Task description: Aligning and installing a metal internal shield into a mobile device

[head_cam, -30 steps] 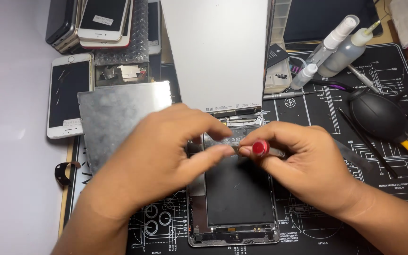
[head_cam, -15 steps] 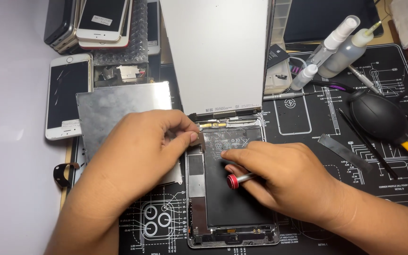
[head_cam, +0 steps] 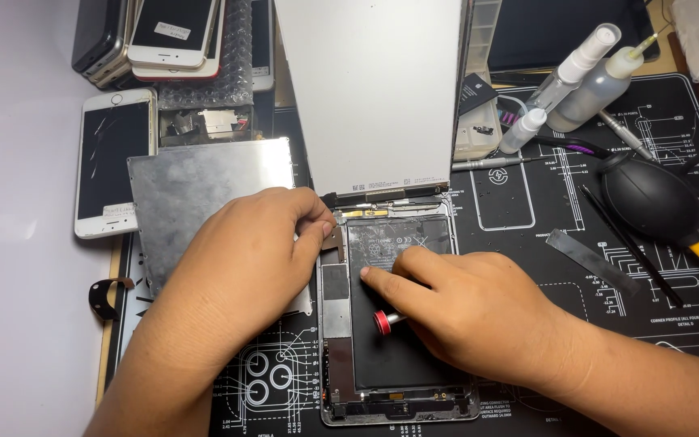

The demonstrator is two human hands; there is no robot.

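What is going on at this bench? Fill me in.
A person is working on an opened tablet that lies on a black repair mat. The left hand presses at the tablet's upper left corner. The right hand rests on the black battery and holds a red-capped screwdriver. The lifted screen panel stands at the tablet's top edge. A metal shield plate lies to the left, beside several phones.

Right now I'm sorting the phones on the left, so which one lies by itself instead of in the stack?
The white phone with the dark screen, flat on the white surface left of the grey metal plate. The other phones are piled together at the top edge.
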